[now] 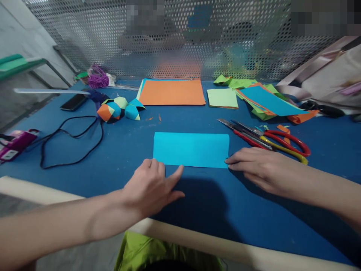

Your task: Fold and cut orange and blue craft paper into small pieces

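Note:
A light blue paper [191,149], folded into a long rectangle, lies flat on the dark blue table [126,150]. My left hand [155,182] is at its lower left edge, index finger stretched out to the near edge and thumb apart, with the other fingers curled. At the lower right corner, the fingertips of my right hand [254,167] press on the paper, fingers extended and the hand lying low on the table. Neither hand lifts the paper.
Scissors [293,145] and a cutter lie right of the paper. Behind are orange sheets [173,92], green squares [222,98] and paper scraps [270,98]. Folded paper pieces [113,109], a glue gun [97,97], its black cable [70,162] and a phone [73,102] are at left.

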`<move>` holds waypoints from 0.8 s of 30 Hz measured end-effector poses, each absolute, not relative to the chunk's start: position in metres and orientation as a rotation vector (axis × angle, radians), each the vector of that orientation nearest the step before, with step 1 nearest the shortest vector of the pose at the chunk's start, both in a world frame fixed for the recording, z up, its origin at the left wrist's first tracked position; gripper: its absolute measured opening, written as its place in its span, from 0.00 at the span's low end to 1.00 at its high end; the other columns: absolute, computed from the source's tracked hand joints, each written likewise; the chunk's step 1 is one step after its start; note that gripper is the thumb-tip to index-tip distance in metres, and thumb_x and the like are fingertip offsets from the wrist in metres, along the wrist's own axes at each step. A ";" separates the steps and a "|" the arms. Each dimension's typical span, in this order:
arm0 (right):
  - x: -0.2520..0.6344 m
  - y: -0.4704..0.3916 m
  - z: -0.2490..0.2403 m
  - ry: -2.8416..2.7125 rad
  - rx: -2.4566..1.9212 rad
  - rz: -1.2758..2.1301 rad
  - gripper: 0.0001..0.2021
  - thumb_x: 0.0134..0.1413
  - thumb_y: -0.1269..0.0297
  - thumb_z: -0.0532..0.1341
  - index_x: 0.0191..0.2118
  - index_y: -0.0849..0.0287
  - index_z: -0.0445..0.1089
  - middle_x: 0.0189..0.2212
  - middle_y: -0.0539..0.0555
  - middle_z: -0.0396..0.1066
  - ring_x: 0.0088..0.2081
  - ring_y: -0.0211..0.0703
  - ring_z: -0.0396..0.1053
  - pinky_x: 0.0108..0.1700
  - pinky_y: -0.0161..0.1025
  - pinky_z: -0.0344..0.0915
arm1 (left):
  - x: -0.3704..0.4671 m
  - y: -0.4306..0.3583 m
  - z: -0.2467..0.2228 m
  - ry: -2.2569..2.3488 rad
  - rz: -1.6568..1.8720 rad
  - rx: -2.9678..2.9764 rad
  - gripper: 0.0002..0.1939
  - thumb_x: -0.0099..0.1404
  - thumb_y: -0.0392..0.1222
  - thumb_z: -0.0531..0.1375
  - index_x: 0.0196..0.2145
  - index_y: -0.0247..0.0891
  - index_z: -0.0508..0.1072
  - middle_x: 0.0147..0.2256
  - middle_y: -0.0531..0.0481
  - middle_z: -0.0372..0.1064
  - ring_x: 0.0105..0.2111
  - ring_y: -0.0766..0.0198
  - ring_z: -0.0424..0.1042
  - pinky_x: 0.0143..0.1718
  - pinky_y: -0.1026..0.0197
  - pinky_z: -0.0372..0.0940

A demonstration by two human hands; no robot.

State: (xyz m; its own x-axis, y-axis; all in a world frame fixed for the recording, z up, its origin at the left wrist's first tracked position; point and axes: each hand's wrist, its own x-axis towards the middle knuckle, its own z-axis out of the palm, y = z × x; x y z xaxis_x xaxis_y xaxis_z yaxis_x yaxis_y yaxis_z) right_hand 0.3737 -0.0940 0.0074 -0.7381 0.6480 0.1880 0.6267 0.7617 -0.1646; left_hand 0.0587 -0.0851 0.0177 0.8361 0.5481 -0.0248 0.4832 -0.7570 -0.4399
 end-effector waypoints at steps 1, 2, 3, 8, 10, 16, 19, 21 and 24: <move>0.373 -0.094 0.009 -2.731 -0.997 0.122 0.18 0.63 0.74 0.48 0.40 0.59 0.77 0.40 0.60 0.77 0.39 0.49 0.74 0.38 0.45 0.71 | 0.064 -0.087 0.018 -0.779 0.263 -2.570 0.31 0.69 0.64 0.51 0.60 0.42 0.69 0.24 0.42 0.69 0.23 0.52 0.69 0.24 0.57 0.55; 0.372 -0.095 0.010 -2.736 -1.002 0.114 0.19 0.63 0.74 0.48 0.39 0.60 0.77 0.40 0.60 0.77 0.38 0.49 0.74 0.37 0.44 0.71 | 0.069 -0.089 0.019 -0.790 0.309 -2.555 0.33 0.69 0.65 0.51 0.61 0.43 0.68 0.23 0.42 0.69 0.22 0.53 0.68 0.23 0.58 0.54; 0.371 -0.095 0.010 -2.741 -1.008 0.106 0.19 0.63 0.74 0.48 0.39 0.60 0.77 0.39 0.60 0.77 0.38 0.48 0.74 0.37 0.44 0.71 | 0.073 -0.089 0.019 -0.796 0.345 -2.545 0.34 0.68 0.66 0.50 0.62 0.43 0.67 0.22 0.42 0.69 0.21 0.54 0.68 0.23 0.58 0.53; 0.370 -0.095 0.015 -2.777 -1.016 0.086 0.20 0.65 0.73 0.47 0.40 0.60 0.77 0.40 0.60 0.77 0.37 0.48 0.74 0.37 0.44 0.71 | 0.080 -0.086 0.022 -0.811 0.398 -2.523 0.38 0.66 0.69 0.50 0.63 0.41 0.66 0.22 0.42 0.69 0.21 0.54 0.68 0.22 0.59 0.50; 0.371 -0.095 0.016 -2.786 -1.010 0.093 0.19 0.65 0.73 0.47 0.40 0.61 0.77 0.39 0.61 0.77 0.37 0.48 0.74 0.37 0.45 0.71 | 0.079 -0.084 0.022 -0.815 0.387 -2.525 0.38 0.66 0.69 0.50 0.62 0.41 0.68 0.22 0.42 0.70 0.21 0.54 0.68 0.22 0.59 0.49; 0.373 -0.094 0.016 -2.788 -1.028 0.119 0.18 0.62 0.75 0.49 0.40 0.60 0.78 0.40 0.60 0.77 0.39 0.48 0.73 0.41 0.46 0.71 | 0.077 -0.080 0.021 -0.814 0.274 -2.544 0.36 0.65 0.69 0.53 0.59 0.41 0.71 0.24 0.44 0.70 0.24 0.53 0.69 0.25 0.57 0.54; 0.374 -0.094 0.015 -2.778 -1.026 0.122 0.18 0.63 0.75 0.49 0.39 0.60 0.78 0.40 0.60 0.77 0.39 0.48 0.74 0.41 0.45 0.72 | 0.078 -0.077 0.018 -0.776 0.168 -2.601 0.36 0.63 0.67 0.58 0.56 0.34 0.74 0.32 0.42 0.73 0.32 0.52 0.72 0.31 0.54 0.61; 0.374 -0.094 0.014 -2.769 -1.014 0.126 0.18 0.63 0.74 0.49 0.39 0.61 0.77 0.40 0.60 0.77 0.39 0.48 0.73 0.40 0.45 0.72 | 0.081 -0.076 0.015 -0.749 0.127 -2.659 0.35 0.64 0.66 0.58 0.51 0.29 0.76 0.36 0.41 0.73 0.36 0.52 0.72 0.34 0.54 0.65; 0.372 -0.094 0.013 -2.761 -1.029 0.108 0.19 0.64 0.74 0.47 0.37 0.61 0.77 0.40 0.60 0.77 0.38 0.48 0.73 0.40 0.46 0.72 | 0.086 -0.077 0.011 -0.789 0.142 -2.710 0.31 0.67 0.62 0.56 0.45 0.27 0.78 0.36 0.41 0.73 0.35 0.53 0.72 0.35 0.55 0.66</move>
State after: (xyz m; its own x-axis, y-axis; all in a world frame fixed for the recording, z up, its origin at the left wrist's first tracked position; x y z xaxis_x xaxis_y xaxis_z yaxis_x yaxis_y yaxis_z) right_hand 0.3721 -0.0938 0.0127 -0.7400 0.6547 0.1546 0.6406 0.7559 -0.1350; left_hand 0.0862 -0.0768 0.0113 0.8428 0.5381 -0.0070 0.5070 -0.7983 -0.3251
